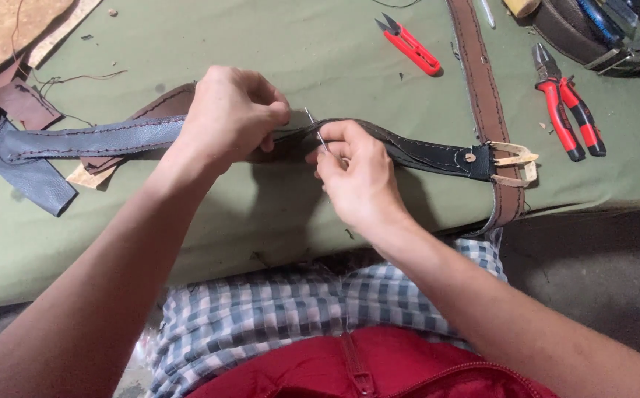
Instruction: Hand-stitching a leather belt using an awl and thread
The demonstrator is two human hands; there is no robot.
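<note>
The right hand (360, 177) pinches a thin needle (315, 129) between its fingertips, and the needle pokes up at the edge of the dark belt (423, 155). The left hand (228, 114) is closed tight on the belt, just beside the needle. The belt lies across the green table (335, 51), in the middle, right in front of the person. Its right end has a pale buckle (515, 162). Its left end is a soft grey strip (84, 140) that lies over brown scraps (22, 103). A long brown strap (482, 88) runs under the buckle. Red snips (412, 46) lie near the far edge, and red pliers (570, 114) lie well apart on the right
</note>
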